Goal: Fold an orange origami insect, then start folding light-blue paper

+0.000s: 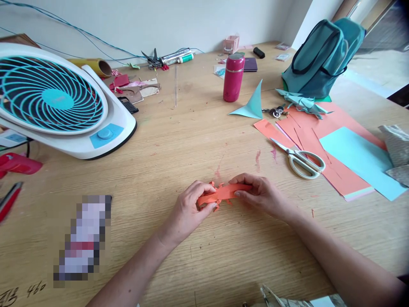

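An orange paper figure (227, 192) with a long body and small folded, leg-like strips along its sides is held just over the wooden table. Its left end is pinched between the thumb and fingers of my left hand (194, 199). At the other end, my right hand (260, 194) grips the smooth orange strip, thumb below and fingers above. Both hands hide parts of the paper. To the right of my right hand, white-handled scissors (302, 160) lie partly on orange paper sheets (338, 170).
A white and turquoise fan (108, 115) stands at the left. Farther back are a pink flask (234, 79), folded turquoise paper (252, 104), keys (276, 113), a turquoise paper figure (303, 103) and a teal backpack (319, 64). A light blue sheet (361, 157) lies right. A pixelated object (84, 238) lies left.
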The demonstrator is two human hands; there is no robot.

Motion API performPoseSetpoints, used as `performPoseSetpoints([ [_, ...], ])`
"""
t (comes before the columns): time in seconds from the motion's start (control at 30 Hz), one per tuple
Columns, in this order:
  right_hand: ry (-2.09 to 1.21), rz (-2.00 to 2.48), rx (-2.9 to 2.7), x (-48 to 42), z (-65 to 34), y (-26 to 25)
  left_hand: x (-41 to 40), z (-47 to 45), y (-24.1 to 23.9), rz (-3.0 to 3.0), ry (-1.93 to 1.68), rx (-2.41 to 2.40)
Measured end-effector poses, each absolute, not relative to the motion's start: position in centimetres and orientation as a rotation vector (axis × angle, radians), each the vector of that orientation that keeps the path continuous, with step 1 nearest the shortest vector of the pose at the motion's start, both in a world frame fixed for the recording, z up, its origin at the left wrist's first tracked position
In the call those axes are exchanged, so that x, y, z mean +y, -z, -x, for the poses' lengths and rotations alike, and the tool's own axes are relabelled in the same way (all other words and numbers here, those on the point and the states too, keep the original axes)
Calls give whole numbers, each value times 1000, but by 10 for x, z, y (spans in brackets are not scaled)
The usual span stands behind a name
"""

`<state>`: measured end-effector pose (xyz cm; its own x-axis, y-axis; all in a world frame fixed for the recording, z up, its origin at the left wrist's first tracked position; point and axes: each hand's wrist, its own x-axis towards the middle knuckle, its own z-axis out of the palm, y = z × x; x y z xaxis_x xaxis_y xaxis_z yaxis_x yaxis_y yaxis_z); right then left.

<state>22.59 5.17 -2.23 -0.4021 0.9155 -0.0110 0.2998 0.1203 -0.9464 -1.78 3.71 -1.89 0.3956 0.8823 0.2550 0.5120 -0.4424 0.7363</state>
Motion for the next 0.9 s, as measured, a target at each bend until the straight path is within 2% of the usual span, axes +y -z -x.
performPoseSetpoints([
  [0.13,-1277,1171,-1755,53,-227,29,36,18,18,-2234,-824,1293],
  [0.43,-1341,1173,-1712,57,-230,37,28,11,19,-2082,-872,1297],
  [0.7,-1060,1229,-1914,54,-229,28,23,10,27,-2163,-835,1341],
  [0.9,-1267,1202,-1657,57,-233,35,20,8,22,-2082,-822,1345],
])
